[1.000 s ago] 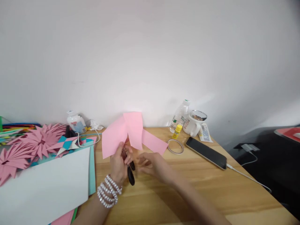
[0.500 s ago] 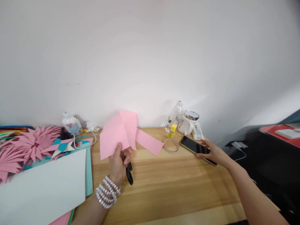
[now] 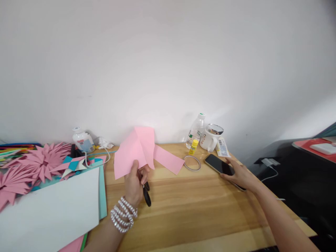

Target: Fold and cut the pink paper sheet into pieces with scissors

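My left hand [image 3: 134, 184] is closed round pink paper pieces [image 3: 139, 150] held upright above the wooden table [image 3: 189, 206], and it also grips black-handled scissors [image 3: 146, 194] whose handles hang below the fingers. A pearl bracelet sits on that wrist. My right hand [image 3: 239, 175] lies far to the right, fingers spread flat on the near end of a black phone [image 3: 217, 163].
A tape ring [image 3: 192, 162], yellow glue stick [image 3: 193, 147], water bottle [image 3: 196, 130] and white mug [image 3: 213, 137] stand at the back. On the left lie a white sheet [image 3: 49, 213], pink paper flowers [image 3: 34, 164] and a small bottle [image 3: 81, 140]. A cable runs off the phone's right.
My right hand left the spot beside the scissors and went right onto the phone. The left hand kept the pink paper and scissors almost still.
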`<action>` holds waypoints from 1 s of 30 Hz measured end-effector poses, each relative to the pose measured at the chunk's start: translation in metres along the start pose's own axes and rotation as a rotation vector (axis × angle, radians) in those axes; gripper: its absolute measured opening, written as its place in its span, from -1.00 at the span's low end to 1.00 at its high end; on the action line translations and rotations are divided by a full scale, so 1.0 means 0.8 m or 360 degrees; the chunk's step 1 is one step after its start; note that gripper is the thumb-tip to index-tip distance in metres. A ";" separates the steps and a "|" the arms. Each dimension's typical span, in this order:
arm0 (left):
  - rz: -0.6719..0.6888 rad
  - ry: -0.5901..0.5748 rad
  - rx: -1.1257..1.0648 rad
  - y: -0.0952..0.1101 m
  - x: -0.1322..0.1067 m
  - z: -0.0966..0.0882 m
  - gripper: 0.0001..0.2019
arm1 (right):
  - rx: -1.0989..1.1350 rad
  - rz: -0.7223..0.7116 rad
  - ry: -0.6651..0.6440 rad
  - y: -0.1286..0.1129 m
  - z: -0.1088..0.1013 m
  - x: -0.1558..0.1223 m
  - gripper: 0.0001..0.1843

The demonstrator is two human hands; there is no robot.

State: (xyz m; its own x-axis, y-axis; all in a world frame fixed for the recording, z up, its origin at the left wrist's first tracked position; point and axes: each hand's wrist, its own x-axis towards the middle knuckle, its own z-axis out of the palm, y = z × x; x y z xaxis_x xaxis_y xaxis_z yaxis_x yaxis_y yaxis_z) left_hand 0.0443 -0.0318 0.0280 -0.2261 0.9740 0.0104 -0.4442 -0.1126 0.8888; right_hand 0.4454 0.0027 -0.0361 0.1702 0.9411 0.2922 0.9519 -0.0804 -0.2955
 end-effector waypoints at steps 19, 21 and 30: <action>0.0120 -0.0112 0.0242 0.003 -0.022 0.003 -0.51 | 0.2385 -0.0517 -0.0978 -0.354 0.038 -0.133 -0.74; 0.0116 -0.0123 0.0204 0.008 -0.019 0.003 -0.50 | 0.2467 -0.0599 -0.1191 -0.351 0.032 -0.121 -0.81; 0.0141 -0.0289 0.0150 0.002 -0.019 0.005 -0.56 | 0.2662 -0.0472 -0.1087 -0.357 0.066 -0.119 -0.41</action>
State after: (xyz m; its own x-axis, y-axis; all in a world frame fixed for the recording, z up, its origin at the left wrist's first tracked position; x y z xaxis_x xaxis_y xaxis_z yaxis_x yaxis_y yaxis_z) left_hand 0.0503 -0.0462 0.0314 -0.0971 0.9815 0.1648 -0.3444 -0.1885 0.9197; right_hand 0.1440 -0.0469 -0.0278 -0.4662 0.8499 0.2454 -0.3684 0.0657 -0.9273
